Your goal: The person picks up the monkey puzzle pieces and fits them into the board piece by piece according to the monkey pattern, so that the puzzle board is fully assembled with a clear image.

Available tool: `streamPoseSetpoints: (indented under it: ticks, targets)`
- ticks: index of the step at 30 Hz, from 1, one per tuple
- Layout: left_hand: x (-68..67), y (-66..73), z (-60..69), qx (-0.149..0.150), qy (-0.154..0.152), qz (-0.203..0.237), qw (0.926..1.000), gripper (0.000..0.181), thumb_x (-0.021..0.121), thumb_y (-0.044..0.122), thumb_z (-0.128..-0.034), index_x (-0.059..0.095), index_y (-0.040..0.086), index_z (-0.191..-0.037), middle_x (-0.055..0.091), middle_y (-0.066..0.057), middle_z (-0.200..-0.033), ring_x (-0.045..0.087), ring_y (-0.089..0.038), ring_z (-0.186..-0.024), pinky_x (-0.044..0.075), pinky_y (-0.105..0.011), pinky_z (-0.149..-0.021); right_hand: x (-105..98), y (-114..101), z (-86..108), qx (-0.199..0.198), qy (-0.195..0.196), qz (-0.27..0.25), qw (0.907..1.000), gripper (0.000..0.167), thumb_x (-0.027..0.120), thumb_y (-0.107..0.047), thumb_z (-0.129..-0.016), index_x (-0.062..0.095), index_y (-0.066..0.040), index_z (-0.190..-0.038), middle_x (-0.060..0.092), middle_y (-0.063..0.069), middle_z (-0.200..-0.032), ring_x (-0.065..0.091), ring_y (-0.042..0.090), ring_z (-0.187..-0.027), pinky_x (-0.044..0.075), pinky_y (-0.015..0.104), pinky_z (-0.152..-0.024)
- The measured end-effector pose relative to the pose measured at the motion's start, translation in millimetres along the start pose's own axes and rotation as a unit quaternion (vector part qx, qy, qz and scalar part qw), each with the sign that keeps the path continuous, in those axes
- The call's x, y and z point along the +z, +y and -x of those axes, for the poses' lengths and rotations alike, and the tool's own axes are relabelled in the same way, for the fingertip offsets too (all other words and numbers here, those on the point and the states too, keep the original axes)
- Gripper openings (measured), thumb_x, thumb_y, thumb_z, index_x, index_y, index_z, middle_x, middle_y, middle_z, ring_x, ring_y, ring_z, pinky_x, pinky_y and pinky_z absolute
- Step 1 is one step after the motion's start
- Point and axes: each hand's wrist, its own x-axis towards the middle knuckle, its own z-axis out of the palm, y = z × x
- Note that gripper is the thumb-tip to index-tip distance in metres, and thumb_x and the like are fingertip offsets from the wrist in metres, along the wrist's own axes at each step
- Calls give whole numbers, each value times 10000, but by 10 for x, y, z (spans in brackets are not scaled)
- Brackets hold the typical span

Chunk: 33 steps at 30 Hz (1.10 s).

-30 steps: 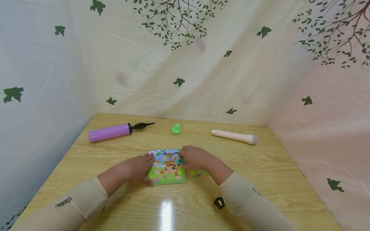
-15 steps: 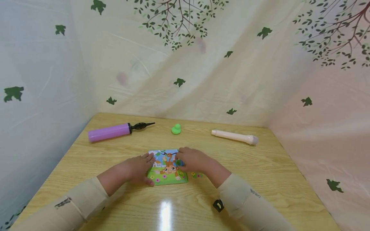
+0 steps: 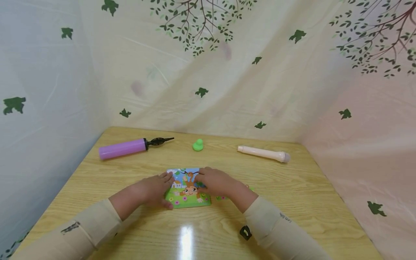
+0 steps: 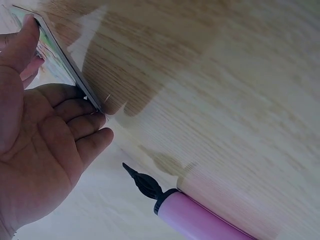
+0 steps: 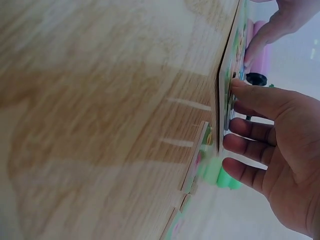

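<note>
one pump (image 3: 122, 149), duck (image 3: 198, 146) and wand (image 3: 261, 153) beyond puzzle (image 3: 186, 200), left hand (image 3: 154, 189) loosely spread on it, right hand (image 3: 218, 182), grip unclear

Puzzle board (image 3: 191, 205) lay mid tbl (image 3: 312, 202), w/ left hand (image 3: 157, 189) on its left edge & right hand (image 3: 216, 181) on its right part. Loose pcs (image 3: 222, 198) were just right of board. Far side held, left to right: pump (image 3: 122, 149), duck (image 3: 198, 146), mic (image 3: 261, 153), all apart.
</note>
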Motion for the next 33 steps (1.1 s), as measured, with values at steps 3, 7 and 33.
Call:
streamPoseSetpoints:
  ticks: [3, 7, 33]
  targets:
    - [-3, 1, 5, 9, 15, 4, 10000, 1007, 643, 611, -850, 253, -20, -1530, 165, -201, -1621, 143, -381, -1501, 208, -520, -1214, 14, 11, 1, -27, 54, -30, 10000, 307, 617, -403, -959, 654, -235, -1214, 583, -59, -1147, 537, 106, -989, 510, 260, -840]
    - [-6, 5, 12, -5, 10, -7, 10000, 1006, 636, 616, -852, 250, -17, -1532, 164, -198, -1622, 144, -379, -1502, 210, -521, -1213, 22, 4, -5, -70, 156, 8, 9999, 257, 625, -362, -961, 658, -230, -1179, 591, -56, -1137, 546, 112, -985, 514, 260, -838]
    - [16, -142, -30, 47, 58, 557, 9984, 966, 683, 559, -850, 247, 60, -1553, 150, -131, -1639, 143, -340, -1510, 196, -510, -1218, 58, 57, 57, -205, 173, -301, 9992, 324, 578, -370, -991, 629, -211, -1268, 586, -46, -1176, 541, 126, -1041, 503, 271, -903]
